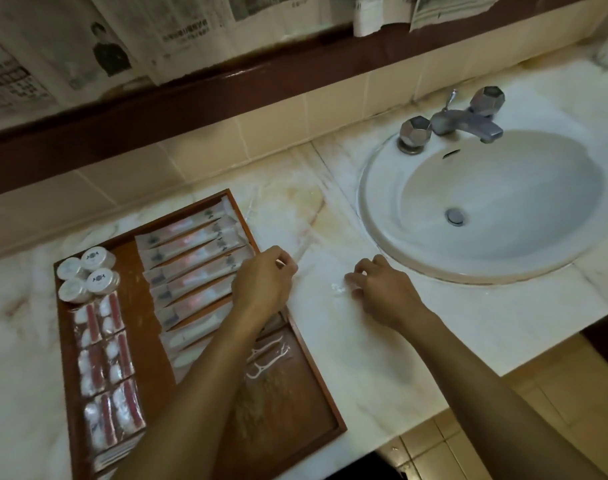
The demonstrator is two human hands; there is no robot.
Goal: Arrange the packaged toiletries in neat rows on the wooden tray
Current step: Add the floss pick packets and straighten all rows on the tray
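Observation:
A wooden tray lies on the marble counter, left of the sink. It holds a row of long toothbrush packets, round white containers at its far left corner, a column of cotton packets with red strips along its left side, and floss picks near the middle. My left hand hovers over the tray's right rim and pinches one end of a thin clear packet lying on the counter. My right hand pinches its other end, where a small white piece shows.
A white sink basin with a metal tap sits to the right. Tiled wall and a dark ledge run behind the counter, with newspaper hung above. The counter's front edge drops off at lower right.

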